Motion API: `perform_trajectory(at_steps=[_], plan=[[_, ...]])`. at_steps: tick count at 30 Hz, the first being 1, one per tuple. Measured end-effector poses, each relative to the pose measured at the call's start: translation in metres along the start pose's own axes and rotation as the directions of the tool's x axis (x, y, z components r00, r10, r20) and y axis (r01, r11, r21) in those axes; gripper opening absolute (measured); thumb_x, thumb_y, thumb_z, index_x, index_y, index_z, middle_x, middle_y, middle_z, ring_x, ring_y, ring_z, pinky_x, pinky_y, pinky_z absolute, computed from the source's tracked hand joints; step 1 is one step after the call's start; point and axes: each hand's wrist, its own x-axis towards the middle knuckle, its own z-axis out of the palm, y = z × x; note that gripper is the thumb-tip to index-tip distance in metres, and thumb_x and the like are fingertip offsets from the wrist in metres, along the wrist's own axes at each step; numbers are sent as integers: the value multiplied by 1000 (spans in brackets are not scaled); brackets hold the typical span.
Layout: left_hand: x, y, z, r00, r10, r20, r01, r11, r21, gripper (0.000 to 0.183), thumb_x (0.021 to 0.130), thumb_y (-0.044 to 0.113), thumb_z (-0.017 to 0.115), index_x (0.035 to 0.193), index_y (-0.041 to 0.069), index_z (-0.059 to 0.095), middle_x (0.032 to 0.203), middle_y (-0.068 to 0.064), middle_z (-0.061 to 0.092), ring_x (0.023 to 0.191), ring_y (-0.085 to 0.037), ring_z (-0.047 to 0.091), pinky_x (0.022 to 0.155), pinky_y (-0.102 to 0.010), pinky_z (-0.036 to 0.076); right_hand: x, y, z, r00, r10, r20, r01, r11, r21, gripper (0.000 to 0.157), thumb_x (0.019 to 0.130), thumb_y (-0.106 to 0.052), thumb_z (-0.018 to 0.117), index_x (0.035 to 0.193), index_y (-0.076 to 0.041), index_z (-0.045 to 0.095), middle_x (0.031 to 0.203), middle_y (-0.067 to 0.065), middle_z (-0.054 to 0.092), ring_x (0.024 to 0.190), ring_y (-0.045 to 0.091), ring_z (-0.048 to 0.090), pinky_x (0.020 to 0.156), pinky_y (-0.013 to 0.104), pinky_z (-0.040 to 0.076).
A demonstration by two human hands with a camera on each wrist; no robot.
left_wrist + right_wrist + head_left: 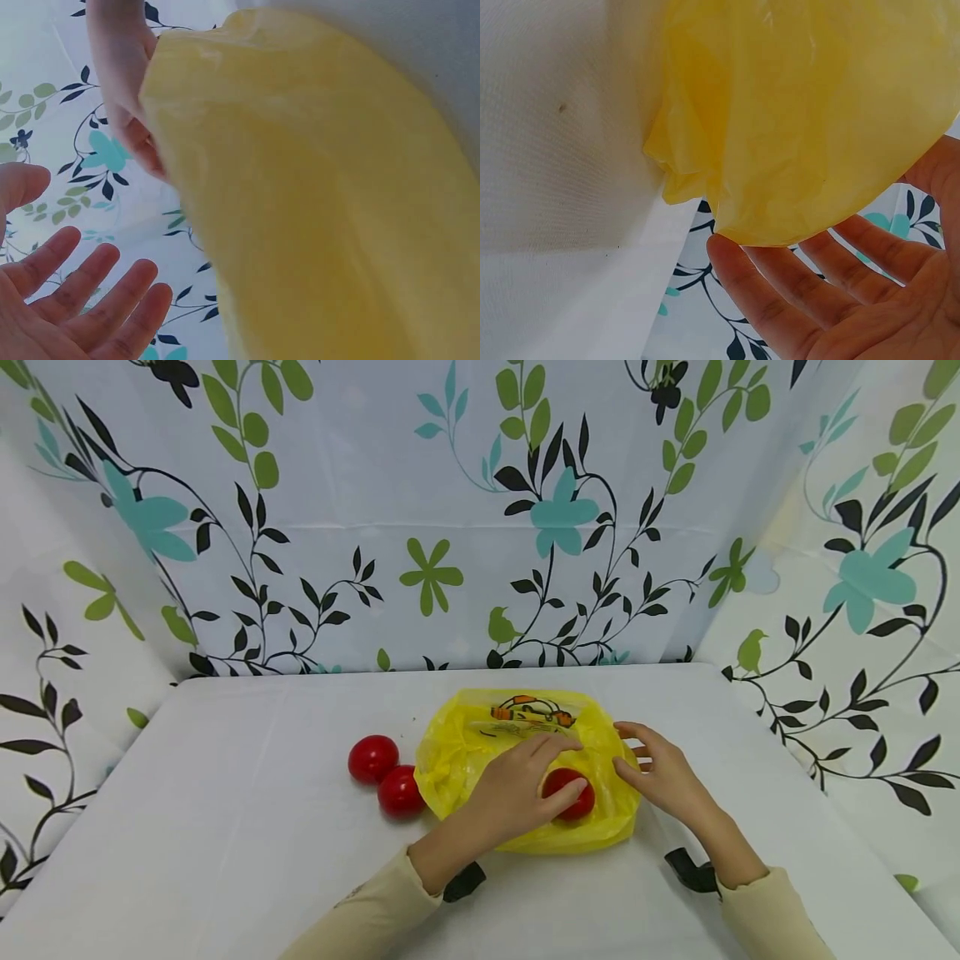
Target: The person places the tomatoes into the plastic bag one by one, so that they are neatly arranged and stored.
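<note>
A yellow plastic bag [457, 727] with an orange and black print stands with its mouth open on the table. One shiny red ball [572, 795] shows at the bag's opening, between my left thumb and fingers in the head view. My left hand [517, 781] is over the bag; in the left wrist view that hand [82, 307] has spread fingers and an unfilled palm. At the bag's right edge is my right hand [663, 772]. In the right wrist view its extended fingers [757, 296] lie along the outside of the yellow plastic; its thumb is mostly hidden.
Two more shiny red balls, a farther one [372, 759] and a nearer one [401, 792], lie left of the bag, close together. The white table [225, 827] meets patterned curtains [337, 527] at the back and sides. Black straps [690, 870] are on both wrists.
</note>
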Motion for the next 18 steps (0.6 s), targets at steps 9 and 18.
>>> perform_trajectory(at_steps=[9, 18], plan=[[-11, 1, -21, 992, 81, -94, -82, 997, 2, 43, 91, 28, 69, 130, 16, 56, 128, 1, 60, 117, -14, 59, 96, -27, 51, 1, -1, -1, 1000, 10, 7, -10, 1000, 2, 53, 95, -14, 63, 142, -1, 42, 134, 26, 50, 111, 42, 56, 89, 55, 53], [-24, -14, -43, 960, 193, -204, -191, 981, 32, 47, 89, 21, 70, 132, 13, 54, 130, 0, 60, 119, -15, 58, 101, -29, 47, 1, 2, -1, 1000, 14, 14, -14, 1000, 3, 53, 95, -15, 62, 142, -1, 42, 135, 25, 50, 112, 41, 55, 91, 55, 52]])
